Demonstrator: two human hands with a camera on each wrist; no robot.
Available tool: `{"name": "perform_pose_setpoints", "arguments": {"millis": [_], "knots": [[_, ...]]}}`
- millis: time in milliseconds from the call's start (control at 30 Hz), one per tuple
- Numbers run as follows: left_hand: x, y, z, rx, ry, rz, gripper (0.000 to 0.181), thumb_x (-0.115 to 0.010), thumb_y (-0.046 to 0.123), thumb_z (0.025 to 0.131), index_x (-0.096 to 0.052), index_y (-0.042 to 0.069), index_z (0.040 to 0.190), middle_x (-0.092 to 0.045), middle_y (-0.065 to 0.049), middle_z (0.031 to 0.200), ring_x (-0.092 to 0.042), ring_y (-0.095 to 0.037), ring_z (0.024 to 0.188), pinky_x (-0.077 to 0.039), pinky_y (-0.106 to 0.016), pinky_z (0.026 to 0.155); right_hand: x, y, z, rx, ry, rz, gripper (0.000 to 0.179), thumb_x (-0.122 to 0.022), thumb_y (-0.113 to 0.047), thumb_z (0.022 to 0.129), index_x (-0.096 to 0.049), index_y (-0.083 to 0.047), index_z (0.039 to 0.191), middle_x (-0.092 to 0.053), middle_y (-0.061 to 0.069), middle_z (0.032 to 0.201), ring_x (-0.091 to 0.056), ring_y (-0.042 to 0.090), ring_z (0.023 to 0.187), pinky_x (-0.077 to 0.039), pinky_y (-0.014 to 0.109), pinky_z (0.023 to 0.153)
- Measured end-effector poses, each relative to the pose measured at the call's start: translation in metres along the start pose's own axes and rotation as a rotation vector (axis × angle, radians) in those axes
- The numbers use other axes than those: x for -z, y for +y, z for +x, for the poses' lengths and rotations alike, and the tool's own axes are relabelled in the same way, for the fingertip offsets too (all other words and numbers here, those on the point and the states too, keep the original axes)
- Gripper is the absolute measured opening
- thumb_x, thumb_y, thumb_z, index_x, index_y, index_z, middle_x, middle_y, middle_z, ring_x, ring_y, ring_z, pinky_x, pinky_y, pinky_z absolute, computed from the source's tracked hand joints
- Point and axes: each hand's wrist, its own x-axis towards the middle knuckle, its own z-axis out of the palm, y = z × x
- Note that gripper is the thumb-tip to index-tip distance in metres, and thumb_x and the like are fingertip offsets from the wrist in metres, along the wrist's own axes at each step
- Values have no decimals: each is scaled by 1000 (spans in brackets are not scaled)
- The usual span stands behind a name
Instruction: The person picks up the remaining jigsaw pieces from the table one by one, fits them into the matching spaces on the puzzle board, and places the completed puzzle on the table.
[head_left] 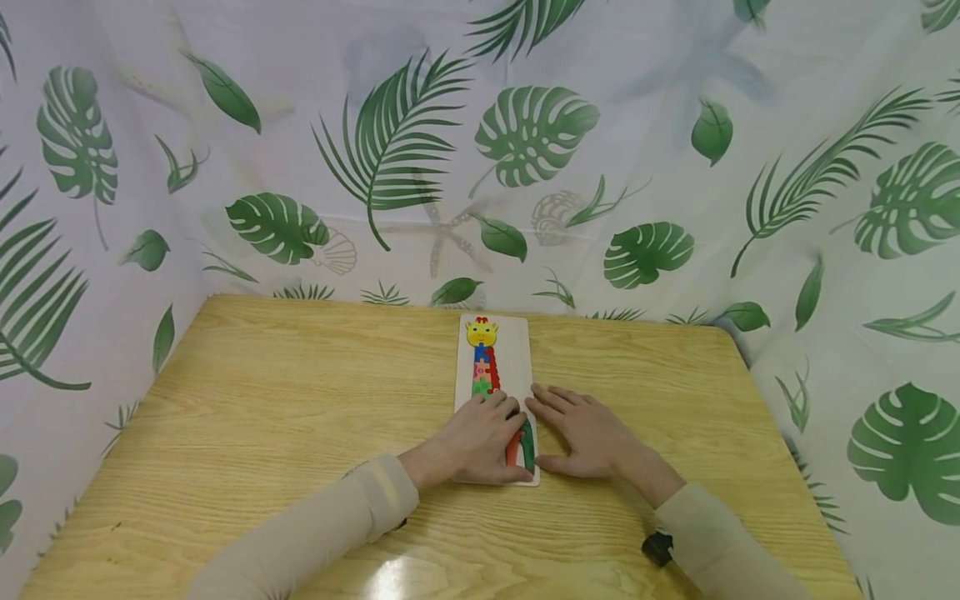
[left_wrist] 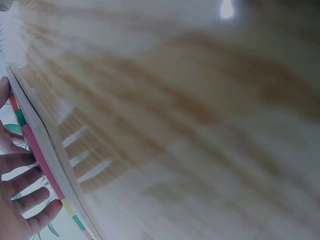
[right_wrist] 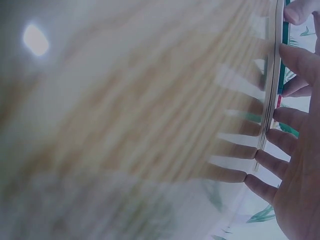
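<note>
A pale wooden puzzle board (head_left: pixel 513 354) lies flat on the table, its long side running away from me. Colourful giraffe pieces (head_left: pixel 482 367) fill it, from a yellow head at the far end to orange and green legs nearby. My left hand (head_left: pixel 483 442) rests over the near part of the giraffe, hiding its body; in the left wrist view its spread fingers (left_wrist: pixel 42 217) reach onto the coloured pieces. Flat beside the board's right edge lies my right hand (head_left: pixel 588 433), with fingertips right at that edge. The right wrist view shows its fingers (right_wrist: pixel 280 142) extended.
The wood-grain table (head_left: pixel 300 392) carries the board near its middle, reaching close to the back edge. Leaf-printed white cloth (head_left: pixel 540 200) hangs behind and at both sides. A dark object (head_left: pixel 658 548) sits at the right sleeve's cuff.
</note>
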Motion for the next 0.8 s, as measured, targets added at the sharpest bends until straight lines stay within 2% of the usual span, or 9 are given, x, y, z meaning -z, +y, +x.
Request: {"name": "perform_pose_setpoints", "arguments": {"millis": [467,667,800], "knots": [[-3,-2,-5,-3,0,-36,89,-48,84,93,-56,17,151,-59,-3,151,-55,-21,141,-52,-37,108,-1,-1,2,-9,-19,6,89,-57,-69,95,-39,-16,164,-34,8,173,-39,36,157,-42,63,119],[-5,-6,-11,-12,-40,-45,90,-46,82,95,-49,17,157,-52,-4,161,-48,-24,150,-50,-40,116,-2,-2,1,-22,-27,12,89,-57,-69,96,-38,-17,165,-33,7,174,-37,35,158,-41,62,120],[-3,-11,-16,-2,-85,-83,92,-45,81,96,-44,16,161,-44,-6,168,-40,-27,158,-42,-43,125,0,-3,-1,-31,-25,20,89,-58,-68,96,-37,-16,165,-33,8,174,-37,37,158,-40,63,121]]}}
